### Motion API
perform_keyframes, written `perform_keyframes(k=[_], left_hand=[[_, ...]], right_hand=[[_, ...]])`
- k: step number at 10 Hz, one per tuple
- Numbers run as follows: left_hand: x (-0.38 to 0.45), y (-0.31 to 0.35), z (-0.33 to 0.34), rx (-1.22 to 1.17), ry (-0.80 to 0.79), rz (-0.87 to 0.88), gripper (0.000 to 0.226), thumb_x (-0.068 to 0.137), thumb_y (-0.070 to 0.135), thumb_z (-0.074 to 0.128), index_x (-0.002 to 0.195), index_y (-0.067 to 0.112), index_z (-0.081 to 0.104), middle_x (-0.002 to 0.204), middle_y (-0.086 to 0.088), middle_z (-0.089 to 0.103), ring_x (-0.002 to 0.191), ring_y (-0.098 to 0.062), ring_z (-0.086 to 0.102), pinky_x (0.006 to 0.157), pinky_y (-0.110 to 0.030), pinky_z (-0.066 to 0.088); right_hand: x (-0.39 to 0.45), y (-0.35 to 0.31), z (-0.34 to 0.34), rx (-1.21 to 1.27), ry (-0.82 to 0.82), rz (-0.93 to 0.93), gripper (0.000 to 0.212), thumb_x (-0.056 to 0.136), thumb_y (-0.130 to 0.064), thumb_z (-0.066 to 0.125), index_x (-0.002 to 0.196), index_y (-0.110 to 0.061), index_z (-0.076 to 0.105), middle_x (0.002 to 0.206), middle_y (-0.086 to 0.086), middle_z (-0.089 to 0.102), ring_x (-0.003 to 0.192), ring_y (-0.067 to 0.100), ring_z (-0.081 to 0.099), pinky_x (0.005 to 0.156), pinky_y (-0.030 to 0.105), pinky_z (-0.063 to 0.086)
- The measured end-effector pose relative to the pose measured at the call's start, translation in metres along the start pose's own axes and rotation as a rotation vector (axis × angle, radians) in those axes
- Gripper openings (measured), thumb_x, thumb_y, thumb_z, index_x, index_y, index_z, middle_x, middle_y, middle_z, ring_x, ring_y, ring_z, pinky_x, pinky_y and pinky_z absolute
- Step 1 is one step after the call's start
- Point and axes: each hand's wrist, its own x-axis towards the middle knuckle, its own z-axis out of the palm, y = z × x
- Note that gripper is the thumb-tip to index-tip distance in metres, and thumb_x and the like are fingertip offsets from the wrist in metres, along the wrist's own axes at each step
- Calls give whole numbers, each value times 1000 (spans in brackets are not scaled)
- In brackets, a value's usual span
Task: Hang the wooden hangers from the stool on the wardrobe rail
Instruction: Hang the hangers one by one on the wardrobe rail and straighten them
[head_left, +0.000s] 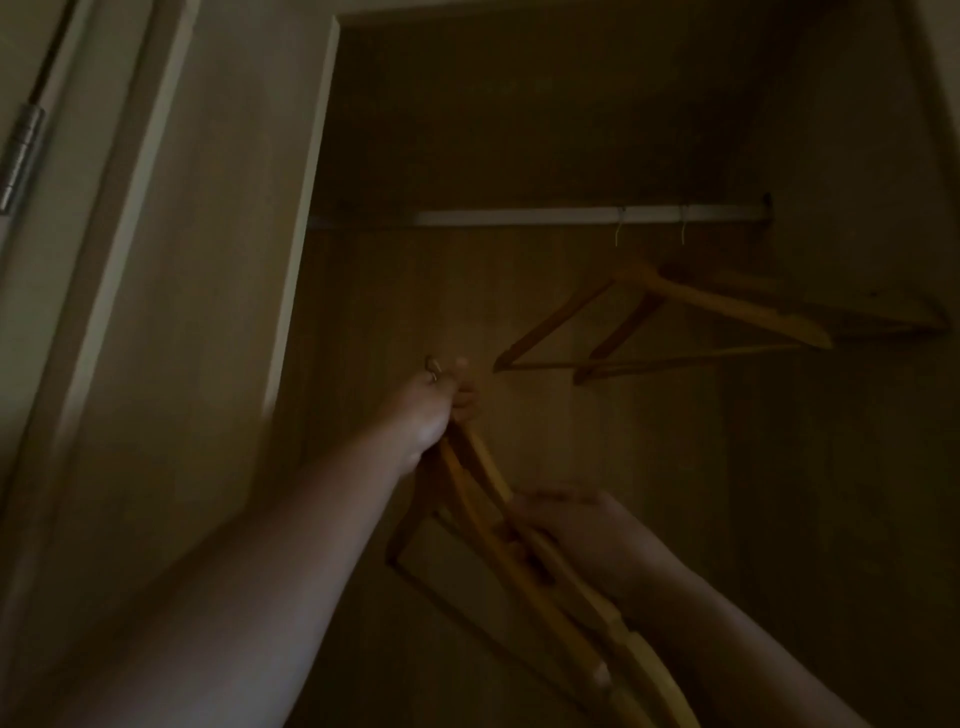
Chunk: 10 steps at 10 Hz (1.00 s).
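The view is dim and blurred. A pale wardrobe rail (545, 216) runs across the open wardrobe. Two wooden hangers (727, 306) hang from it near its right end. My left hand (434, 410) is raised below the rail's left part, shut around the top of a bunch of wooden hangers (524, 566), with a metal hook showing above the fingers. My right hand (566, 525) grips the same bunch lower down, on the sloping shoulders. How many hangers are in the bunch cannot be told. The stool is out of view.
The wardrobe's left side panel (306, 218) stands close to my left arm. A door frame with a metal hinge (21, 156) is at the far left. The wardrobe's back wall (519, 130) and right wall (857, 156) enclose the rail.
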Motion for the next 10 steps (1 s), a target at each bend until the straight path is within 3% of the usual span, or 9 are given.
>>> perform_keyframes(k=[1,2,3,5,6,7,8,9,10], left_hand=[[8,5,0,8,4,2,42,89,58,42,94,22,63,102,6,72,101,-16,67,102,-45,45],[13,9,-1,-12,-19,28,47,95,50,38,113,13,60,119,-1,67,104,-12,63,106,-41,40],[15,3,-3,-34,9,49,48,98,43,37,121,6,58,120,-8,64,96,-12,61,92,-30,46],[19,-17,-10,-77,67,4,30,99,30,41,86,12,62,98,-9,64,79,-14,60,57,-10,50],[16,-28,-16,-3,73,-19,29,98,29,45,98,10,67,106,-12,68,95,-24,64,72,-25,47],[20,-41,-24,-1,95,-50,18,96,27,49,92,20,65,113,-13,68,100,-25,64,82,-33,49],[21,-50,-31,-18,113,-83,24,97,25,48,106,11,66,117,-14,66,99,-25,64,76,-30,49],[22,-57,-34,16,113,-115,27,96,25,49,113,10,64,120,-11,66,108,-26,62,67,-25,43],[20,-59,-34,-12,109,-113,20,97,23,47,106,14,63,116,-10,66,95,-20,63,62,-23,38]], right_hand=[[5,-16,-15,46,83,-29,30,98,-21,51,94,-1,72,61,4,61,46,9,55,43,16,47],[19,-40,-32,-1,188,-95,32,97,-28,52,86,-8,74,64,2,65,50,8,58,45,17,48],[34,-76,-44,-11,255,-169,31,97,-27,51,78,-11,70,66,1,64,52,8,56,48,19,47],[81,-142,-50,249,289,-224,25,96,-22,50,106,-5,65,77,5,63,55,10,53,43,21,46],[108,-161,-45,280,318,-305,34,96,-20,46,123,-3,58,79,4,56,61,13,49,55,27,43],[119,-168,-43,290,365,-277,23,99,-22,41,103,-6,58,78,4,51,63,14,48,60,27,44],[122,-174,-39,312,342,-326,39,100,-20,37,136,-6,47,72,-1,40,57,12,40,49,24,38],[125,-180,-42,328,294,-317,44,100,-19,36,142,-8,40,72,-1,39,57,12,40,39,25,43],[121,-186,-45,316,332,-230,23,99,-19,38,110,-7,53,75,5,46,61,16,47,61,28,48]])
